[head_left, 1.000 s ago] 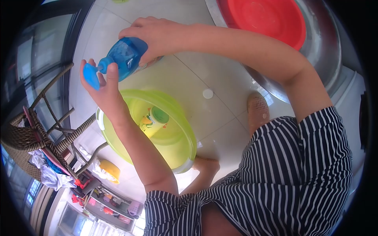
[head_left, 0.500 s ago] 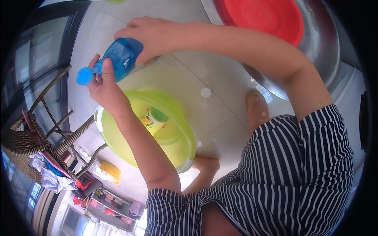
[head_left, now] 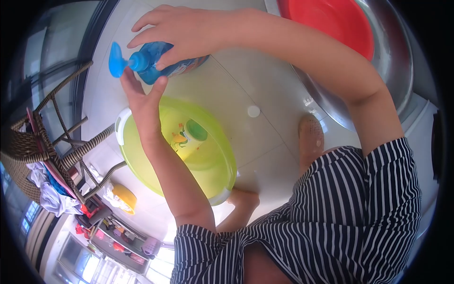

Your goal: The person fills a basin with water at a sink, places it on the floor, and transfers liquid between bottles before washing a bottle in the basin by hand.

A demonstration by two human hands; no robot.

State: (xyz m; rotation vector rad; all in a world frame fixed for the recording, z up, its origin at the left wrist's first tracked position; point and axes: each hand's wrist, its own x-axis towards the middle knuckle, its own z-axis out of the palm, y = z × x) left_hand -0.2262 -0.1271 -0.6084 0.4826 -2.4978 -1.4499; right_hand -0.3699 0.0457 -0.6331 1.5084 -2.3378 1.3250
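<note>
A blue pump bottle (head_left: 153,59) is at the upper left, its pump head (head_left: 117,60) pointing away from the bottle body. Over the bottle lies my right hand (head_left: 182,35), fingers spread and thumb against its side; the palm hides part of it. My left hand (head_left: 143,102) is below the pump, thumb and fingers apart, one fingertip at the pump head's underside. Under my left forearm stands a yellow-green tub (head_left: 220,142) with a small green-topped container (head_left: 196,130) inside.
A red basin (head_left: 333,23) sits in a large metal basin (head_left: 395,61) at the upper right. A wicker chair (head_left: 28,156) with clothes (head_left: 54,196) stands at the left. Near it is a yellow item (head_left: 124,196). A round white spot (head_left: 254,111) marks the tiled floor.
My right hand's fingers have spread from around the bottle. The pump head has turned, and the bottle has shifted right. My left hand has moved slightly below the pump neck.
</note>
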